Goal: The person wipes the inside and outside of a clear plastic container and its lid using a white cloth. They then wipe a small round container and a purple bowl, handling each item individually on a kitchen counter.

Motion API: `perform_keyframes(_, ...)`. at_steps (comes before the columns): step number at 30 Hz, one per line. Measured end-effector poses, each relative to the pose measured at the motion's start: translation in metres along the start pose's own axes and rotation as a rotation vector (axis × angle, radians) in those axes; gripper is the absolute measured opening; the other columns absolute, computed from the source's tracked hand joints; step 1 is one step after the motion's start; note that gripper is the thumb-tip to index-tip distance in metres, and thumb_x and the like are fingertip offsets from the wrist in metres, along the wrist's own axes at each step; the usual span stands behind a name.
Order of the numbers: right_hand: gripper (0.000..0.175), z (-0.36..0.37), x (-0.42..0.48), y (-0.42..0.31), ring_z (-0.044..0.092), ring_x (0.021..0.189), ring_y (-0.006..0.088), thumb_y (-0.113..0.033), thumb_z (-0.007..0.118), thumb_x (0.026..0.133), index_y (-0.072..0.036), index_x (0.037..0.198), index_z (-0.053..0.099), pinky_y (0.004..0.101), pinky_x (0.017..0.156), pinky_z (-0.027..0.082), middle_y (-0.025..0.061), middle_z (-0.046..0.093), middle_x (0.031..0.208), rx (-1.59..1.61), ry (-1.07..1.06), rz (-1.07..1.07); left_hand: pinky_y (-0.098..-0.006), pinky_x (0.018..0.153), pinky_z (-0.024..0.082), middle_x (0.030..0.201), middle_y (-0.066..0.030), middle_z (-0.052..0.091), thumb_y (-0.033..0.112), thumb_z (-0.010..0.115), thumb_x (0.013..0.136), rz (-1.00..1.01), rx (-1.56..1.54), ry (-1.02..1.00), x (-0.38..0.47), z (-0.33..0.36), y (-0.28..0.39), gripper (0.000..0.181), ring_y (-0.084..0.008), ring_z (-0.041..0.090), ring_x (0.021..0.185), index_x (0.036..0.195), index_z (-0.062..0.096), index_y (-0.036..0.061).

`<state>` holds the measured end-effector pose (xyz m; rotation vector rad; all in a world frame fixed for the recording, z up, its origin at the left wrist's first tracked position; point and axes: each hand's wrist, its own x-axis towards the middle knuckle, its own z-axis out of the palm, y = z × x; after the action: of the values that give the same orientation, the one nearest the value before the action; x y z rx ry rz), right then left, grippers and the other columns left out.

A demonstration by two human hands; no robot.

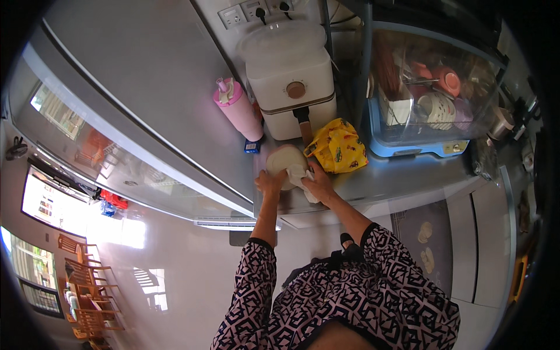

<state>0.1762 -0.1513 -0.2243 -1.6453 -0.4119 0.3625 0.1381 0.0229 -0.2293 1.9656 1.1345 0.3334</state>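
Note:
On the grey countertop, a cream-coloured rounded object (283, 158), perhaps a lid or shallow dish, lies directly before me. My left hand (268, 181) grips its near left edge, thumb on top. A crumpled white tissue or thin cloth (297, 172) is bunched in my right hand (320, 183) and lies over the object's right side. Just beyond my right hand sits a yellow patterned bag (340, 146), touching or close to the brown handle (305, 130) of a white air fryer (292, 78). My fingers hide part of the object's near edge.
A pink tumbler (239, 109) stands left of the air fryer, with a small blue box (252, 146) at its base. On the right is a blue dish cabinet (420, 146) holding bowls and cups. A refrigerator (144, 87) borders the counter's left side; plugged sockets (253, 12) are behind.

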Motion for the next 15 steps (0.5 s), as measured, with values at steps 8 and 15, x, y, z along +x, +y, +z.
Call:
perform_keyframes(8, 0.072, -0.002, 0.026, -0.001, 0.049, 0.118, 0.0310, -0.014, 0.063, 0.075, 0.000, 0.140, 0.033, 0.0331, 0.100, 0.037, 0.0180, 0.050, 0.130, 0.093, -0.160, 0.084, -0.0386, 0.091, 0.045, 0.113, -0.0235, 0.058, 0.045, 0.081, 0.059, 0.344, -0.228, -0.151, 0.053, -0.010, -0.006, 0.087, -0.0320, 0.057, 0.106, 0.123, 0.051, -0.0061)
perform_keyframes(15, 0.068, 0.005, 0.018, 0.010, 0.051, 0.117, 0.0282, -0.014, 0.061, 0.076, 0.000, 0.137, 0.036, 0.0330, 0.098, 0.039, 0.0176, 0.052, 0.126, 0.132, -0.084, 0.101, -0.0340, 0.070, 0.053, 0.095, -0.0150, 0.067, 0.025, 0.083, 0.065, 0.183, -0.201, -0.407, 0.051, -0.018, -0.003, 0.056, -0.0217, 0.065, 0.080, 0.105, 0.061, -0.0074)
